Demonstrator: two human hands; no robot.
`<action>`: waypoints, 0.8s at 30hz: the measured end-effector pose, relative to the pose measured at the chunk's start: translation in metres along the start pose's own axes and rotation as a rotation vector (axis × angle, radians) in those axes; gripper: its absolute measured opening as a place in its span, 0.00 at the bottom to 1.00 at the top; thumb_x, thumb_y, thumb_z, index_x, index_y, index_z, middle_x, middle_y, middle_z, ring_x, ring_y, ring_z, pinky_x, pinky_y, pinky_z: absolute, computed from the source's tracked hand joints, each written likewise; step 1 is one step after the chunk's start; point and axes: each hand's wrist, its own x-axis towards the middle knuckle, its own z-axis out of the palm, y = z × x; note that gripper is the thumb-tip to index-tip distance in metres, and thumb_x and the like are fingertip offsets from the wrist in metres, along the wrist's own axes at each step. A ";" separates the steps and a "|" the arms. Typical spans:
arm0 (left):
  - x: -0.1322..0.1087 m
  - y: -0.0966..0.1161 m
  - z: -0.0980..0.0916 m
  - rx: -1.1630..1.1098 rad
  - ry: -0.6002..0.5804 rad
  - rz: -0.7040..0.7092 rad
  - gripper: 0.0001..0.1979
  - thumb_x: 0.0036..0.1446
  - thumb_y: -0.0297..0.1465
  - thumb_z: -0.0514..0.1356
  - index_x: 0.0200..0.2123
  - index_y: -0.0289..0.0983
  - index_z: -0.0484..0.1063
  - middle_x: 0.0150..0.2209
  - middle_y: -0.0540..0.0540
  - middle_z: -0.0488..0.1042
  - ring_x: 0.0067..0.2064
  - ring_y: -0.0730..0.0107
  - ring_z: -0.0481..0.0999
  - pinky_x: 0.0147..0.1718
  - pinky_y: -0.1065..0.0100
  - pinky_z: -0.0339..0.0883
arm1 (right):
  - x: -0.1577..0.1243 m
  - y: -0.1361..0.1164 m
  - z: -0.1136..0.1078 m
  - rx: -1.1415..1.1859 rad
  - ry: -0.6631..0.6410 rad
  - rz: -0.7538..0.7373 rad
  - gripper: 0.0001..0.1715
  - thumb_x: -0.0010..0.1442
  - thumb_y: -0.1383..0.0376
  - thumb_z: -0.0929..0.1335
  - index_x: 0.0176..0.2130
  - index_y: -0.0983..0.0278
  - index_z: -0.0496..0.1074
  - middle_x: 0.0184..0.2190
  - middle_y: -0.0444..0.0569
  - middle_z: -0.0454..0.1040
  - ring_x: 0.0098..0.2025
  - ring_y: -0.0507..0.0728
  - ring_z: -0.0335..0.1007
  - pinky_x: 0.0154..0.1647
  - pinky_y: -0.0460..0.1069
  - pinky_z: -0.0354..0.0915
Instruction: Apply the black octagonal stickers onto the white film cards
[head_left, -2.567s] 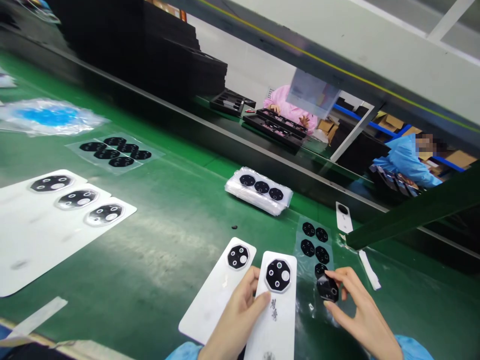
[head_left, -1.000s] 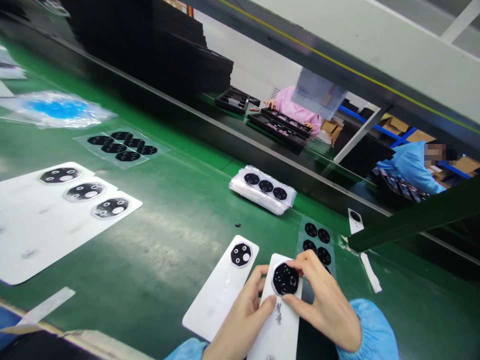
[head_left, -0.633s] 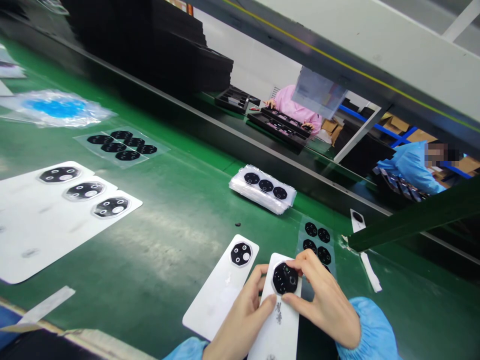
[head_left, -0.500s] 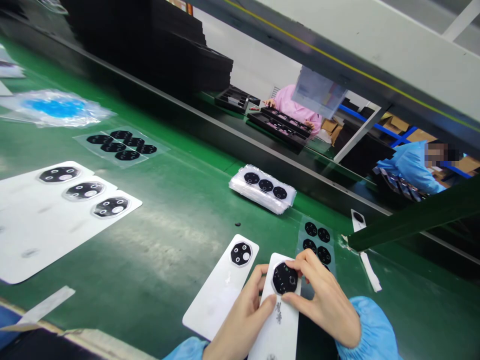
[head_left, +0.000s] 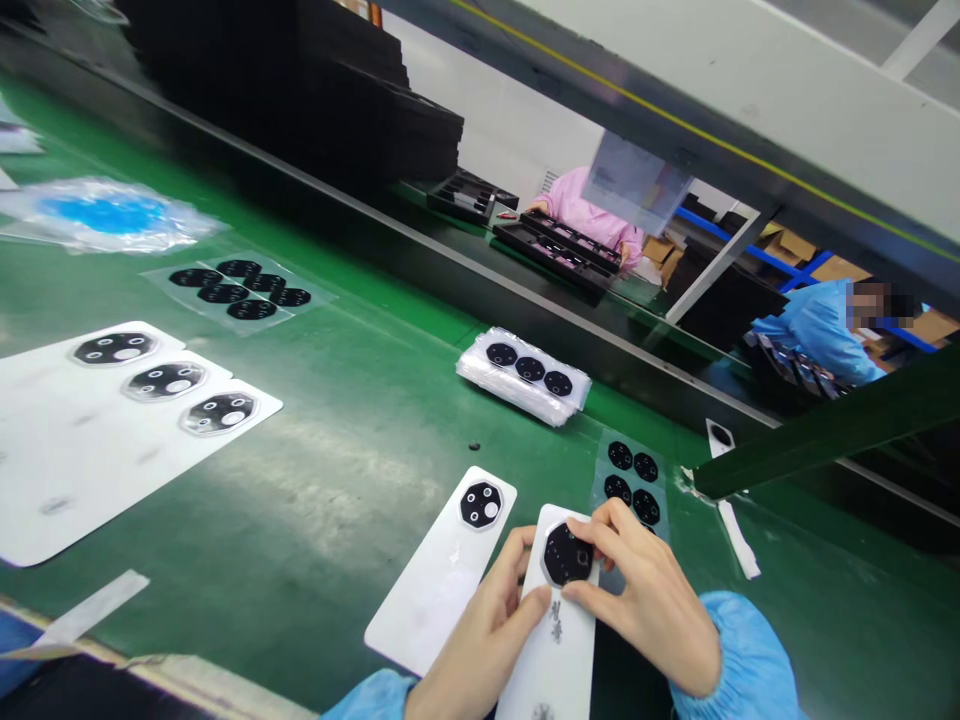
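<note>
Seemingly mid-step at lower centre: left hand (head_left: 480, 640) fingers grip a phone back (head_left: 559, 660), right hand (head_left: 649, 610) fingers pinch a black sticker (head_left: 566, 553) onto it; more stickers (head_left: 645, 467) wait on the sheet (head_left: 632, 442) beside.

Sticker sheet (head_left: 631, 476) right of two phone backs (head_left: 441, 584), on belt (head_left: 345, 470).

A factory assembly line: green conveyor belt (head_left: 360, 420), rows of phone back covers (head_left: 112, 430), smocked workers (head_left: 814, 330).
</note>
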 end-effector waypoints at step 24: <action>-0.002 0.001 0.003 0.371 0.125 0.080 0.16 0.65 0.42 0.44 0.48 0.40 0.60 0.47 0.46 0.70 0.49 0.63 0.68 0.46 0.66 0.60 | -0.004 -0.014 0.008 -0.097 0.086 -0.017 0.22 0.49 0.74 0.73 0.43 0.63 0.67 0.33 0.45 0.62 0.31 0.54 0.64 0.30 0.50 0.64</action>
